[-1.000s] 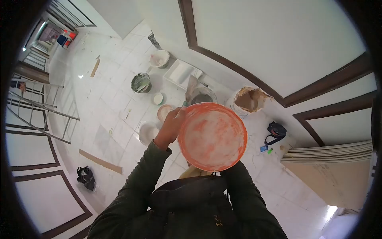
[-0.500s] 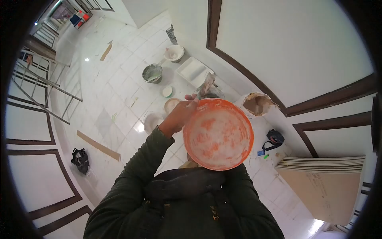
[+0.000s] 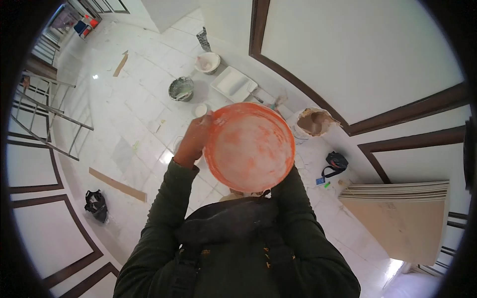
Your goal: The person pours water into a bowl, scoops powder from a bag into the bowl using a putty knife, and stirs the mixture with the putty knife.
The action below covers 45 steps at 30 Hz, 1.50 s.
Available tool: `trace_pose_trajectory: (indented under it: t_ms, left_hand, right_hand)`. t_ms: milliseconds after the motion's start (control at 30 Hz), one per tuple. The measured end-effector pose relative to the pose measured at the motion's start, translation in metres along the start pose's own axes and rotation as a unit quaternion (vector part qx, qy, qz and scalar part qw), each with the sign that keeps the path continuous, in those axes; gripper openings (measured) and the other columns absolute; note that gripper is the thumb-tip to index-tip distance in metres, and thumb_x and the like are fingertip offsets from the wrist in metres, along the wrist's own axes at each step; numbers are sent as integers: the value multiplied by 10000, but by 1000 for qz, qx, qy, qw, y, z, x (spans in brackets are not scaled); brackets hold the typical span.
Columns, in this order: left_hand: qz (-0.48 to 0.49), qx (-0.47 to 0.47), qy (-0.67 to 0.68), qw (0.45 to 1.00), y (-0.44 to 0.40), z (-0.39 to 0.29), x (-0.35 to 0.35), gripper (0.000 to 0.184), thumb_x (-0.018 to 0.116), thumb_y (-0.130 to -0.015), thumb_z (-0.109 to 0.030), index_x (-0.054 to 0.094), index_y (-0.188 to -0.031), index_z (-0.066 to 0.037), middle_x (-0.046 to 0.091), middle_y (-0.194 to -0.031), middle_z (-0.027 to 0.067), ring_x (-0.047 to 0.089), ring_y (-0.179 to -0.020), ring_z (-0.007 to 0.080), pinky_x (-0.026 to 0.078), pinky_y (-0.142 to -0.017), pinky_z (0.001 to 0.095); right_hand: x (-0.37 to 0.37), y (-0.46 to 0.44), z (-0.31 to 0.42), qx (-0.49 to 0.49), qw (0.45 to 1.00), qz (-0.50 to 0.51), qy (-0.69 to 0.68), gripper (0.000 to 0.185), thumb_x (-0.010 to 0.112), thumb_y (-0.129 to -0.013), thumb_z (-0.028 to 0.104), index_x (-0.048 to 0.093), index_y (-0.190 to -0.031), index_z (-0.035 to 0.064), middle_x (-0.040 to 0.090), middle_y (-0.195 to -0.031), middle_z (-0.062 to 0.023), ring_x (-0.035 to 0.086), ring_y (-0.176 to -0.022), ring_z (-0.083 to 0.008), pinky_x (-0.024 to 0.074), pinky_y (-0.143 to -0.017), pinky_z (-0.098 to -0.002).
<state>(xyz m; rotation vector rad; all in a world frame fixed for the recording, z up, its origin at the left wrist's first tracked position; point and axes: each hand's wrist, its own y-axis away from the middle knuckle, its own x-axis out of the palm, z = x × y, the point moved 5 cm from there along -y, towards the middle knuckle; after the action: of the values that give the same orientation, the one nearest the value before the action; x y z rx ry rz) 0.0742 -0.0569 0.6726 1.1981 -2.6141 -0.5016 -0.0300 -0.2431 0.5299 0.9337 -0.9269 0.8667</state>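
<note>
An orange round basin, smeared with whitish residue, is held up in front of my chest with its broad round face toward the camera. My left hand grips the left rim, its fingers partly behind the edge. My right hand is hidden behind the basin; only the dark green right sleeve shows below the right rim. Just beyond the basin's upper edge, a tool with a dirty blade shows in part. Under the left rim, containers on the floor are partly covered.
Near the wall are a white paint tray, a white bowl, a dark bucket and a torn-topped container. A black bag and stacked boards are at right; a metal ladder and black plastic bag at left.
The basin has moved left and up in view, together with my left hand. It now covers more of the floor containers. The surroundings have shifted with the camera.
</note>
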Motion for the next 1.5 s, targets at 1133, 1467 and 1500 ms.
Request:
trace_pose_trajectory:
  t_ms: [1133,1467,1500]
  left_hand:
    - [-413,116,164,888,-120,223,125,537,350,-1014,-455,465,-1264,6,582,-1193,111,585,-1059,200,500,-906,343]
    - [-408,59,-272,869,-114,255,126,587,283,-1005,-513,480,-1241,-13,580,-1194,100,574,-1083,214,495,-923,360]
    - [-432,58,-194,879,-111,261,124,589,279,-1005,-513,475,-1249,-14,576,-1203,102,571,-1090,216,493,-928,362]
  right_hand:
    - [-397,-114,270,252,159,-91,950,260,589,-877,234,651,-1041,42,637,-1110,-195,618,-1036,-371,510,-864,-502]
    - [-487,-156,261,219,189,-48,956,301,487,-920,267,666,-1109,114,655,-1122,-149,628,-1035,-318,506,-839,-469]
    - [-488,-158,257,222,204,-31,953,303,493,-914,268,661,-1106,105,653,-1117,-149,626,-1032,-317,503,-842,-465]
